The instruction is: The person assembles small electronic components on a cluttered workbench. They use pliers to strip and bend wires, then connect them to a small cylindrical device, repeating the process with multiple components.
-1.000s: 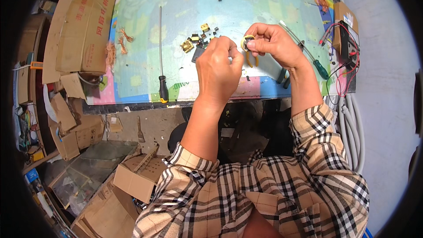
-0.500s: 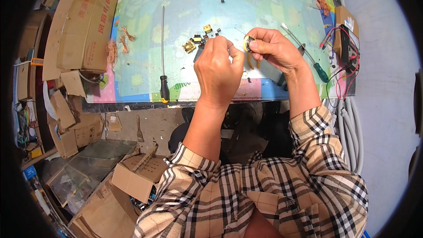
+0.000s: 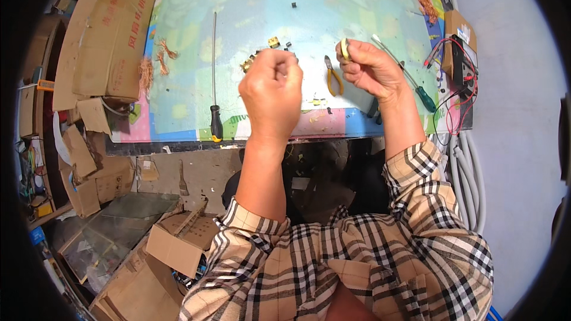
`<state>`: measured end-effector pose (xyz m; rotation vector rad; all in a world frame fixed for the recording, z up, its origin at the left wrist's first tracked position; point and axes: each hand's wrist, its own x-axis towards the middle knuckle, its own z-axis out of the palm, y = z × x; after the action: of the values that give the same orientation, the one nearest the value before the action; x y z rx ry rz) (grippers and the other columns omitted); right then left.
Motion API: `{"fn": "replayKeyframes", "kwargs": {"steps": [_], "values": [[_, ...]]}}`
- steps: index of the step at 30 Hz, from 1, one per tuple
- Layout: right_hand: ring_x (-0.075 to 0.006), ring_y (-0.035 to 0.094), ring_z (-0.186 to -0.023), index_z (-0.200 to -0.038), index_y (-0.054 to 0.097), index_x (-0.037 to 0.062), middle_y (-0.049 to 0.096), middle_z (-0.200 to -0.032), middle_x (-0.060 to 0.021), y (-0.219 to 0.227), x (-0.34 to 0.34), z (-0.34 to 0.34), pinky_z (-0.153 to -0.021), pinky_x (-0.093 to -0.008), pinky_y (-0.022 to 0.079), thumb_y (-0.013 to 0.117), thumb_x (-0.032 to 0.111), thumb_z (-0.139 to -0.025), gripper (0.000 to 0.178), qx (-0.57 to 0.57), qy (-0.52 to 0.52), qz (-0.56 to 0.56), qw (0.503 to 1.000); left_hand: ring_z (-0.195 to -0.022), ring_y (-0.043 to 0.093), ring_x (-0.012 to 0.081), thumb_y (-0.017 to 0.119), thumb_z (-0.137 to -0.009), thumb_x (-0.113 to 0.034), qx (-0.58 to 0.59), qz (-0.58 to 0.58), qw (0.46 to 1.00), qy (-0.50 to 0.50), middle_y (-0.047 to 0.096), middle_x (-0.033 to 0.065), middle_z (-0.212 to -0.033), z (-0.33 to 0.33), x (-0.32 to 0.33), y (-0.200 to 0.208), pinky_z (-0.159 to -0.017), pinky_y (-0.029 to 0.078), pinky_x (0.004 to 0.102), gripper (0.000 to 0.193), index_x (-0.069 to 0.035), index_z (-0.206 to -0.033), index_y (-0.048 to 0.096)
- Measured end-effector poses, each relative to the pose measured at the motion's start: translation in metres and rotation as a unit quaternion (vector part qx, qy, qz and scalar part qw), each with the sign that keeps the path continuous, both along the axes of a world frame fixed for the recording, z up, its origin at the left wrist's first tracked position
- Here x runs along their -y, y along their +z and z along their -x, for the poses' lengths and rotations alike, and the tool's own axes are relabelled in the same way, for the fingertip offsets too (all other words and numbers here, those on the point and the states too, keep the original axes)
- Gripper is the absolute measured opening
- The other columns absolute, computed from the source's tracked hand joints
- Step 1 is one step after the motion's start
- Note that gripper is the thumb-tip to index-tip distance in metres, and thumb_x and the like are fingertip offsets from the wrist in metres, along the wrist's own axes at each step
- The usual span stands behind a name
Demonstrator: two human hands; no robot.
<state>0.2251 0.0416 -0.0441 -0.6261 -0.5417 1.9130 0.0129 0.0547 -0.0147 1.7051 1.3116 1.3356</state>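
My right hand (image 3: 376, 70) pinches a small round coil with a yellow rim (image 3: 344, 50) between thumb and fingers, above the table. My left hand (image 3: 272, 96) is closed in a fist to the left of it, apart from the coil; what its fingers hold, if anything, is hidden. Small yellow and black transformer-like parts (image 3: 273, 42) lie just beyond my left hand, partly covered by it. Between the two hands rest cutting pliers with yellow handles (image 3: 335, 82). Small yellow scraps (image 3: 318, 102) lie below the pliers.
A long screwdriver (image 3: 216, 116) lies at left, a green-handled screwdriver (image 3: 424, 98) at right. Copper wire bundles (image 3: 162, 58) lie beside a cardboard box (image 3: 113, 35); more copper wire (image 3: 426, 5) lies far right. A black meter-like device (image 3: 463, 66) has red and black leads.
My left hand has pulled away leftward and nearer to me. My right hand has turned the coil and moved slightly right, uncovering the pliers.
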Motion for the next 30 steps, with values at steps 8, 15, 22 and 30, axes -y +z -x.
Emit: {"fn": "replayKeyframes", "kwargs": {"steps": [8, 15, 22, 30], "values": [[-0.0074, 0.052, -0.063, -0.098, 0.06, 0.0006, 0.056, -0.079, -0.0003, -0.001, -0.002, 0.013, -0.056, -0.0196, 0.044, 0.066, 0.01, -0.089, 0.014, 0.016, 0.021, 0.036, 0.999, -0.052, 0.046, 0.0068, 0.067, -0.079, 0.001, -0.001, -0.011, 0.993, -0.114, 0.062, 0.0043, -0.072, -0.012, 0.008, 0.009, -0.049, 0.039, 0.0232, 0.007, 0.001, -0.086, 0.066], [-0.007, 0.052, -0.063, -0.099, 0.061, 0.0015, 0.058, -0.08, -0.0001, 0.001, -0.001, 0.02, -0.055, -0.019, 0.043, 0.066, 0.009, -0.09, 0.013, -0.032, 0.029, 0.066, 0.997, -0.052, 0.052, 0.0172, 0.063, -0.071, 0.004, -0.089, -0.117, 0.985, -0.091, 0.057, 0.0085, -0.066, -0.013, 0.005, 0.0, -0.048, 0.042, 0.0293, 0.008, -0.001, -0.073, 0.057], [-0.0076, 0.052, -0.063, -0.1, 0.061, 0.002, 0.06, -0.083, -0.0019, 0.002, 0.001, 0.024, -0.057, -0.0193, 0.045, 0.065, 0.007, -0.089, 0.012, -0.049, 0.049, 0.057, 0.996, -0.051, 0.054, 0.0276, 0.063, -0.066, 0.001, -0.134, -0.185, 0.974, 0.012, 0.053, 0.0083, -0.064, -0.01, 0.0, -0.003, -0.045, 0.043, 0.0361, 0.014, -0.007, -0.068, 0.051], [-0.0071, 0.053, -0.064, -0.101, 0.059, -0.0008, 0.058, -0.085, -0.0059, 0.0, 0.0, 0.015, -0.055, -0.0183, 0.044, 0.065, 0.009, -0.09, 0.016, -0.101, -0.005, 0.132, 0.986, -0.047, 0.049, 0.0157, 0.062, -0.068, 0.004, -0.07, -0.129, 0.988, 0.045, 0.052, 0.0052, -0.059, -0.003, -0.004, -0.002, -0.044, 0.039, 0.0291, 0.015, -0.005, -0.066, 0.05]]}}
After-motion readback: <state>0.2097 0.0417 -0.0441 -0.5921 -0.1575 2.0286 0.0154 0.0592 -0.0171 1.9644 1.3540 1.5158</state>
